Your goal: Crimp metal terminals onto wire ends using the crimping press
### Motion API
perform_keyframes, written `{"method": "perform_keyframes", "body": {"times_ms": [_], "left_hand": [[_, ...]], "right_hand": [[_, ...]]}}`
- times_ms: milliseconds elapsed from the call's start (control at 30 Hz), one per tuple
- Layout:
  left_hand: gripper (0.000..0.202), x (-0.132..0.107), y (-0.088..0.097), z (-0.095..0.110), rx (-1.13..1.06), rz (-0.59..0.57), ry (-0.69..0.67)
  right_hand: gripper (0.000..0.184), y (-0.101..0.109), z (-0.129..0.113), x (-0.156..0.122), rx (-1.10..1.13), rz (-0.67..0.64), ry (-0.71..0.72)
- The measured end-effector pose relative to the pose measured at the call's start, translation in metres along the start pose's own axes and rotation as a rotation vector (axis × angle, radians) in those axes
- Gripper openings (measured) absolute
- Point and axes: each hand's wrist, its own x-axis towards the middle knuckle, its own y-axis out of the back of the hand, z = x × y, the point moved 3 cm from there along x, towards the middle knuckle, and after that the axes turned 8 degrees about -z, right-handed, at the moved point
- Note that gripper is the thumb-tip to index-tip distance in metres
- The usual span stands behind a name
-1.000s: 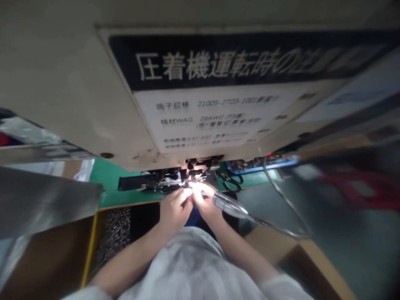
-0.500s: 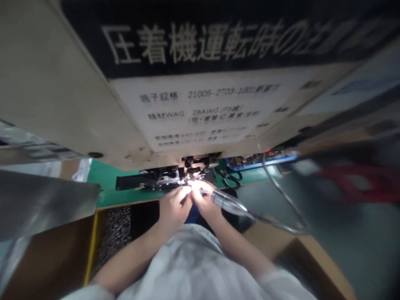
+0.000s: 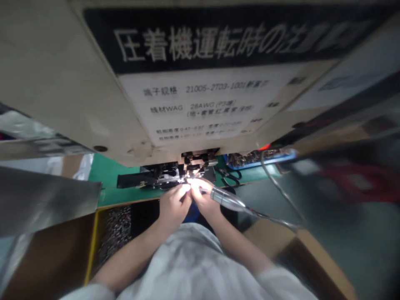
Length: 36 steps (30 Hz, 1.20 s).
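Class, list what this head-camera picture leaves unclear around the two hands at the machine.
Head view, glare: whatever is between the left hand and right hand is washed out by light from the lamp.
Head view, blur: the label has unreadable small print.
Head view, dark and blurred: contents of the yellow-edged box.

Press housing (image 3: 62,83): matt beige painted metal, bearing a smooth paper label (image 3: 203,108). Below the press: dark metal tooling (image 3: 162,177), matt green bench mat (image 3: 106,179), polished metal lamp head (image 3: 223,199); lower left, brown cardboard box (image 3: 50,250).
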Motion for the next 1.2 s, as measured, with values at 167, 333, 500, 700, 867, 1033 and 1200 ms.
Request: {"method": "perform_keyframes", "body": {"times_ms": [167, 333, 500, 700, 867, 1033, 1200], "left_hand": [[0.017, 0.001, 0.001, -0.002, -0.006, 0.018, -0.054], [0.018, 0.000, -0.001, -0.004, 0.002, 0.021, -0.064], [0.019, -0.005, 0.000, -0.003, 0.005, 0.023, -0.070], [0.020, -0.005, 0.004, -0.002, 0.040, 0.046, -0.065], [0.019, -0.004, 0.001, -0.002, 0.062, 0.058, -0.051], [0.018, -0.003, -0.001, 0.000, 0.014, 0.046, -0.073], [0.018, -0.013, 0.001, 0.004, -0.072, -0.023, -0.076]], "right_hand": [[0.017, -0.002, 0.000, -0.001, 0.003, -0.010, 0.001], [0.020, -0.002, -0.002, -0.005, -0.065, -0.029, 0.010], [0.024, -0.004, -0.002, -0.013, -0.120, 0.003, 0.025], [0.022, -0.008, -0.005, -0.016, -0.099, 0.072, 0.049], [0.023, -0.006, -0.003, -0.013, -0.065, 0.035, -0.009], [0.023, 0.000, -0.003, -0.013, -0.103, 0.006, 0.020], [0.023, 0.007, -0.007, -0.025, -0.163, 0.033, 0.152]]}}
